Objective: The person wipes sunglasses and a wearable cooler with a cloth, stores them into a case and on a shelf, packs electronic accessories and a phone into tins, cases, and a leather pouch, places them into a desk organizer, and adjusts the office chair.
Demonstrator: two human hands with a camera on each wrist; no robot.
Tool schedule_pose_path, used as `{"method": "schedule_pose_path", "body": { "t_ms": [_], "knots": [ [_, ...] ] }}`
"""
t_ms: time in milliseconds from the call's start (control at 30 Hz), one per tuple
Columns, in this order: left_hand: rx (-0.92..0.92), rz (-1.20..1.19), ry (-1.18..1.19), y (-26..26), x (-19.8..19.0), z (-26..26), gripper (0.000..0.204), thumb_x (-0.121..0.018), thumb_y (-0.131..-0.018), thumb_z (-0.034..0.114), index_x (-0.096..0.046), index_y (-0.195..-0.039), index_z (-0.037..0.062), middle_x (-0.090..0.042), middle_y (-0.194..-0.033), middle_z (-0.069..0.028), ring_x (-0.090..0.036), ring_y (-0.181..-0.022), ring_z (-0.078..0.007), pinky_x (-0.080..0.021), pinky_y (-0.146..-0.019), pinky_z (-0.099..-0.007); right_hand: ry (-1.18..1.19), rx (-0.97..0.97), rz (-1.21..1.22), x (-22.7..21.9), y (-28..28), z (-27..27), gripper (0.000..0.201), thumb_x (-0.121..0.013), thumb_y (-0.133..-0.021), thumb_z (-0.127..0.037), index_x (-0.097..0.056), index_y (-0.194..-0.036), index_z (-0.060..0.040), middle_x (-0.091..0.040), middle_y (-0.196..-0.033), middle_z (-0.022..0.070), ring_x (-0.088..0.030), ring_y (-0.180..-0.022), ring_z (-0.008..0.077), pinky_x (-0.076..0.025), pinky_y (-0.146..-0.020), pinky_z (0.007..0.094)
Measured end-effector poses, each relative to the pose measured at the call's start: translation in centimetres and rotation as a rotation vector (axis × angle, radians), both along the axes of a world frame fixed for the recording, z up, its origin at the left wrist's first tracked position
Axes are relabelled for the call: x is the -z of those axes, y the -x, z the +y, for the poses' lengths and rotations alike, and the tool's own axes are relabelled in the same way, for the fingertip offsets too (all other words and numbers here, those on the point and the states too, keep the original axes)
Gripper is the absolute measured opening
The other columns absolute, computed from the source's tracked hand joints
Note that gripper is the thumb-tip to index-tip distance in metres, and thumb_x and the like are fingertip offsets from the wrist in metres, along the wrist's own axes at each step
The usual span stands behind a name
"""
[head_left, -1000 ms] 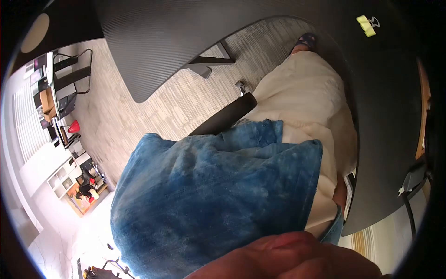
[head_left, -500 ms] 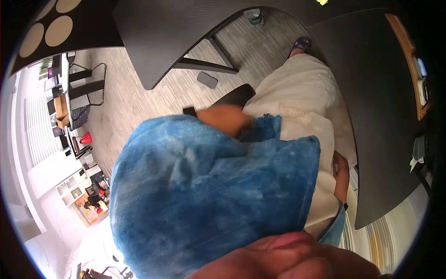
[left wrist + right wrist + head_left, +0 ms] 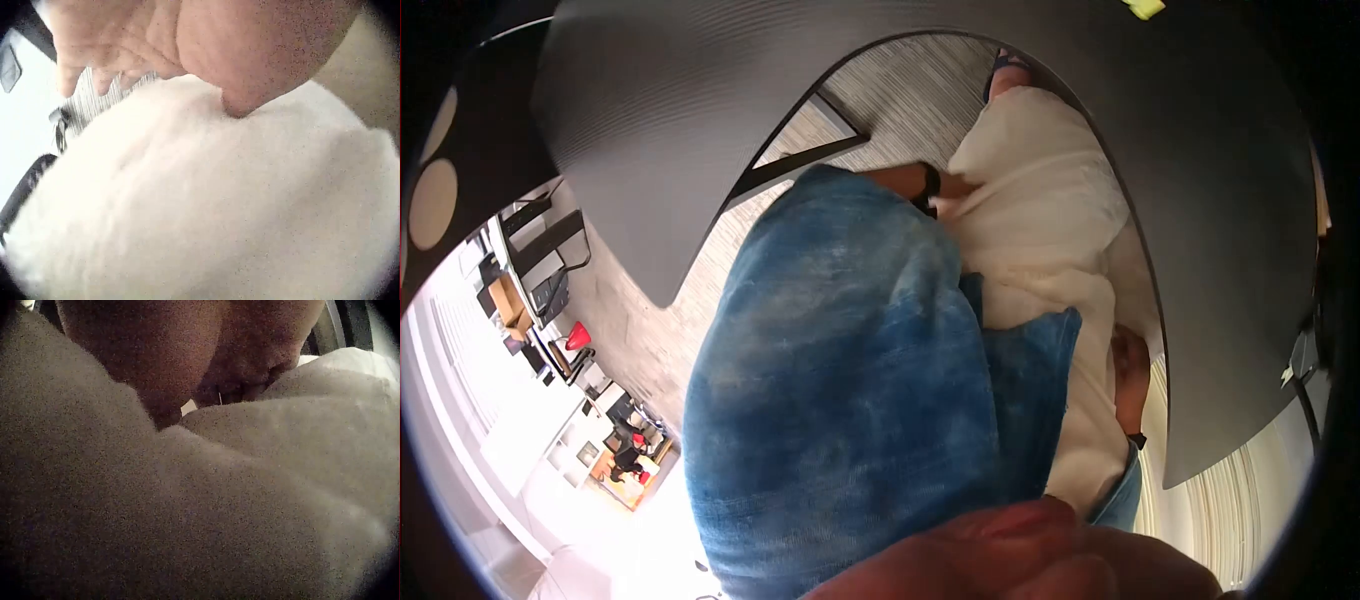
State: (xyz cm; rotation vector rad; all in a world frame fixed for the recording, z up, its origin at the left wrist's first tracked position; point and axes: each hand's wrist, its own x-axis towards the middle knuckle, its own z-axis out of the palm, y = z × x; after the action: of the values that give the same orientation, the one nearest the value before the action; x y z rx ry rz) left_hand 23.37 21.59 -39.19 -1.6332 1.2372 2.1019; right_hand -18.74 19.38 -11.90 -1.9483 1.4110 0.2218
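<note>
A cream cloth covers the person's lap below a curved dark desk. A blue denim sleeve fills the middle of the head view. My left hand, with a black band at the wrist, rests on the cloth's near side. In the left wrist view the left hand presses its heel into the cream cloth, fingers loosely extended. My right hand lies on the lap by the desk edge. In the right wrist view the right hand rests on the cream cloth, holding nothing visible.
A yellow clip lies on the desk top at the far edge. Grey carpet and a black desk leg show beyond the lap. A dark chair arm runs beside the cloth. Office furniture stands far off at left.
The left arm swung forward and up; its hand moved from near the chair arm onto the cream cloth. The head view shifted, and the desk now arches over the lap. The right hand stayed.
</note>
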Motion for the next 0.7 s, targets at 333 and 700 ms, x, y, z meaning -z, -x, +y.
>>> {"method": "schedule_pose_path", "body": {
  "t_ms": [333,700],
  "knots": [
    [-0.361,0.449,-0.128,1.1,-7.9,1.5,0.069,-0.048,-0.095,0.058,-0.054,-0.134,0.0009,-0.053,-0.137,-0.0221,-0.055,-0.121,-0.0297,-0.046,-0.096,-0.0398,-0.251,-0.025,0.124,0.1,-3.8,-2.4,0.030,-0.054,-0.096,-0.014,-0.059,-0.121,0.0013,-0.063,-0.117,0.0215,-0.058,-0.106,0.0372,-0.046,-0.092,0.0418],
    [-0.006,0.762,0.783,0.1,-20.5,3.7,0.055,-0.064,-0.086,0.027,-0.050,-0.127,-0.0065,-0.049,-0.133,-0.0268,-0.048,-0.125,-0.0374,-0.039,-0.105,-0.0439,-0.261,0.029,0.155,0.8,-2.9,-2.0,0.032,-0.049,-0.094,-0.009,-0.057,-0.123,0.0004,-0.061,-0.113,0.0216,-0.058,-0.103,0.0359,-0.045,-0.092,0.0395]
  ]
}}
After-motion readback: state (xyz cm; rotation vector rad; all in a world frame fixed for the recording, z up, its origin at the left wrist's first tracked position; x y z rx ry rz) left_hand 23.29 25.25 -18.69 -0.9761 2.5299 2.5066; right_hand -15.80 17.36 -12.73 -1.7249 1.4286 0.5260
